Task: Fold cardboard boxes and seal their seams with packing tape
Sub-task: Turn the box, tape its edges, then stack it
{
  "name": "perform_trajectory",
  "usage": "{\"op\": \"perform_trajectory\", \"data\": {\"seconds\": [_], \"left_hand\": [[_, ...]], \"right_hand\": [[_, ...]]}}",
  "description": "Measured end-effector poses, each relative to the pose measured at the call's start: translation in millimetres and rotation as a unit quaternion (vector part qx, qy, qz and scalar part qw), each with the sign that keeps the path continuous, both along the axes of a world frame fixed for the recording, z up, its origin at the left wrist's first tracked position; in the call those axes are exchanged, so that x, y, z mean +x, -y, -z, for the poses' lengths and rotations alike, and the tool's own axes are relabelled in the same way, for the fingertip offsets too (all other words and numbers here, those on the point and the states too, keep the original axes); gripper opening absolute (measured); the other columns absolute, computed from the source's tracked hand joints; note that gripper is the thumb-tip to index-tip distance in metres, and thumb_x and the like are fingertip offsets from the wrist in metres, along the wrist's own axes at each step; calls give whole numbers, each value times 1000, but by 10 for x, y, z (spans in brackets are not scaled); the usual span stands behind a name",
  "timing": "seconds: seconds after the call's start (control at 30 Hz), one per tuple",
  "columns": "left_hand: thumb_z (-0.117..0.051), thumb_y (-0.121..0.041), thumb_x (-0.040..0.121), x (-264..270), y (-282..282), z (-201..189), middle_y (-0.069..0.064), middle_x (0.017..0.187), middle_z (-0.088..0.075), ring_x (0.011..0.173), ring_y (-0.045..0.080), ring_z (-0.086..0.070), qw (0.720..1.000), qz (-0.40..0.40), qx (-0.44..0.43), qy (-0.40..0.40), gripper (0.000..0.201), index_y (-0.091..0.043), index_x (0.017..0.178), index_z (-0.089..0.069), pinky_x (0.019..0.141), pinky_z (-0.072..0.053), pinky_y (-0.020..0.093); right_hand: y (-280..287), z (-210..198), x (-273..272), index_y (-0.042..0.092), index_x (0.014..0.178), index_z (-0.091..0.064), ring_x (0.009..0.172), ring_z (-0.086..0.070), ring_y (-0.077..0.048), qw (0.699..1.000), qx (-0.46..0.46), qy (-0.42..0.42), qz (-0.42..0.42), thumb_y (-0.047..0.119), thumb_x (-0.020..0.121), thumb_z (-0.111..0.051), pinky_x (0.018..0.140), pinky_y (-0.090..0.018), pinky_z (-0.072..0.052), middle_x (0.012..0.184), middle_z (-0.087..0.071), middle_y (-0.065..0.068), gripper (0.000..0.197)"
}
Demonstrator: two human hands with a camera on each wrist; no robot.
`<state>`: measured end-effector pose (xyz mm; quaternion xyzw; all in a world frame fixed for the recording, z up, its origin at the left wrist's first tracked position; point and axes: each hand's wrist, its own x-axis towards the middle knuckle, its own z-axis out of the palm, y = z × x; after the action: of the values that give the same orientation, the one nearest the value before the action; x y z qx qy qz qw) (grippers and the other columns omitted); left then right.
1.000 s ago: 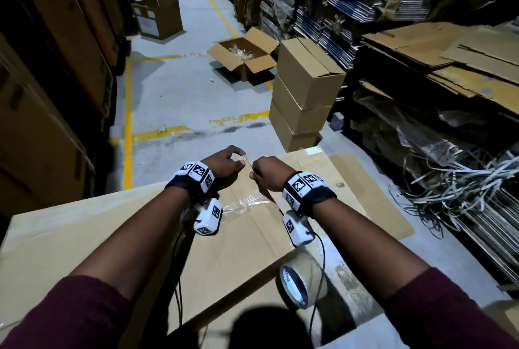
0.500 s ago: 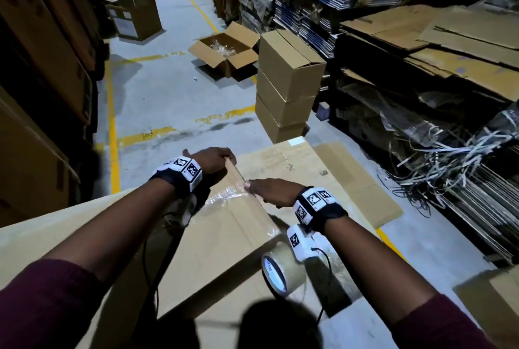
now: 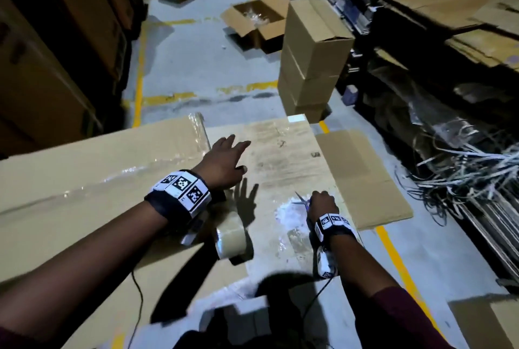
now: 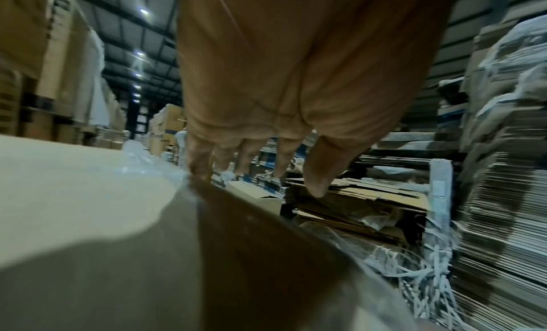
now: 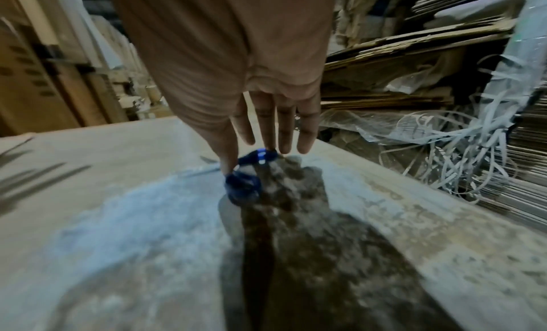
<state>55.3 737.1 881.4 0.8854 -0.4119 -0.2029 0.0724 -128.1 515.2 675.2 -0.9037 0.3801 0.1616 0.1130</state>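
Note:
A large flattened cardboard box (image 3: 98, 180) lies on the worn work surface (image 3: 280, 152), with a strip of clear tape (image 3: 126, 171) along its seam. My left hand (image 3: 224, 160) hovers at the box's right edge with fingers spread; in the left wrist view the left hand (image 4: 266, 167) has one fingertip touching the taped edge. A roll of packing tape (image 3: 231, 236) stands just below that wrist. My right hand (image 3: 323, 204) is down on blue-handled scissors (image 3: 302, 200). In the right wrist view its fingers (image 5: 284, 135) are straight and the thumb side touches the scissors (image 5: 245, 179).
Three sealed boxes (image 3: 311, 53) are stacked past the table, with an open box (image 3: 258, 22) on the floor behind. A flat cardboard sheet (image 3: 362, 177) lies at the right. Tangled white strapping (image 3: 463, 174) and piled flat cardboard (image 3: 449, 11) fill the right; tall cartons (image 3: 56, 67) line the left.
Both hands have let go of the tape end they pinched. The left hand opened over the box's right edge; the right hand dropped to the scissors on the table.

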Motion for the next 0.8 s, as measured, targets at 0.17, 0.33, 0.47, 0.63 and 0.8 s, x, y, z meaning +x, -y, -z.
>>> {"op": "perform_trajectory", "data": {"seconds": [0.17,0.33,0.47,0.63,0.8], "left_hand": [[-65,-22,95,-406,-160,90,23,161,-20,151,38,-13,986,-88,-143,-5,61,-17,151,-40,122,-15,43],[-60,-29,89,-814,-474,237,17,150,-39,141,34,-34,952,-144,-269,14,50,-15,137,-55,117,-29,40],[-65,-22,92,-1285,-706,281,3,118,-54,111,22,-53,902,-216,-362,91,28,-14,118,-62,94,-46,33],[-74,-43,86,-1697,-904,504,-8,87,-60,78,13,-57,864,-384,-321,54,27,-24,95,-56,70,-49,34],[-75,-52,82,-1626,-770,622,-1,103,-61,92,13,-61,738,-559,-314,-211,57,-19,118,-45,76,-49,28]], "right_hand": [[67,120,-65,6,120,-60,118,-55,-35,994,-25,-11,-101,21,100,-59,89,-41,-52,126,-54,-16,25],[139,-116,-93,13,109,-61,106,-64,-33,970,-25,-43,-239,20,96,-61,85,-38,-53,112,-67,-14,15],[86,-522,-94,18,57,-50,51,-51,-21,961,157,27,-228,22,84,-69,48,-25,-37,51,-49,-4,34],[-337,-1197,208,0,97,-60,49,-58,-19,818,517,229,-107,-3,95,-61,54,-30,-52,74,-73,-15,4],[-789,-1593,626,6,112,-61,76,-69,-19,804,520,256,-131,33,86,-81,71,-34,-54,87,-76,-18,43]]}}
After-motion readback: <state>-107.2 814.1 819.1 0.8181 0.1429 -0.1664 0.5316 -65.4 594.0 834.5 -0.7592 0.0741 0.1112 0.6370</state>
